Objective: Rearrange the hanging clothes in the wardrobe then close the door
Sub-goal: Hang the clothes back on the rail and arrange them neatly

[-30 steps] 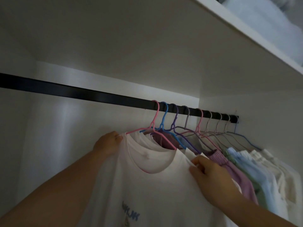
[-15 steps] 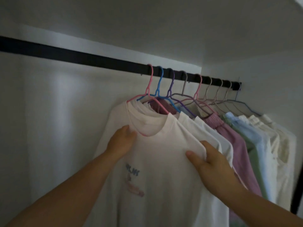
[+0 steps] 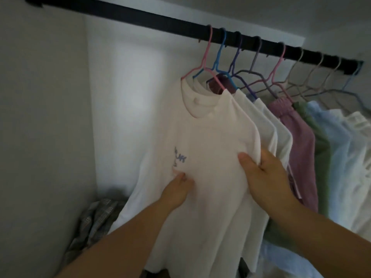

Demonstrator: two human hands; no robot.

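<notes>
Under the rail, right hand pinching white T-shirt edge, left hand fingers pressing its front

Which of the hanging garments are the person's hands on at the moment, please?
The frontmost white T-shirt, on the leftmost pink hanger; it alone bears a blue chest print.

Home wardrobe interior: black rail, coloured hangers, hung shirts, white walls.

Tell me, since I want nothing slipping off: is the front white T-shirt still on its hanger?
On. The white T-shirt hangs by its neckline from the pink hanger, hooked over the black rail.
</notes>
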